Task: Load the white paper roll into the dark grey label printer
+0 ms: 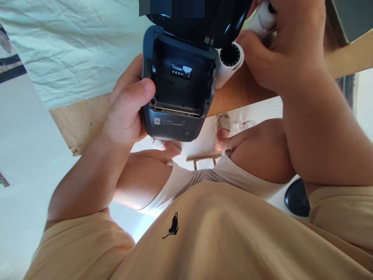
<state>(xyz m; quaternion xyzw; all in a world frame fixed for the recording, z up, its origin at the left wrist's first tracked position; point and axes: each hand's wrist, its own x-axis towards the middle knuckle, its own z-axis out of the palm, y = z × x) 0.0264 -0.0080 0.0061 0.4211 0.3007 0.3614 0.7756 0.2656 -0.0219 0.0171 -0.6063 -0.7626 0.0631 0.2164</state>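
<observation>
The left hand [125,112] gripped the dark grey plastic label printer [179,85], lid already open, paper bay still empty; the right hand [287,42] clutched white paper rolls [229,64] just beside it, not yet loaded.

The scene is lit brightly by soft daylight, with the floor [256,111] between the legs washed out almost to white. A glossy highlight is seen on the raised lid [224,23] of the dark printer [177,89], whose open bay is left in deep shadow. Soft shadows are cast under the forearms. Strong wide-angle distortion is noticed at the edges, and a blurred block is laid over the top centre
</observation>
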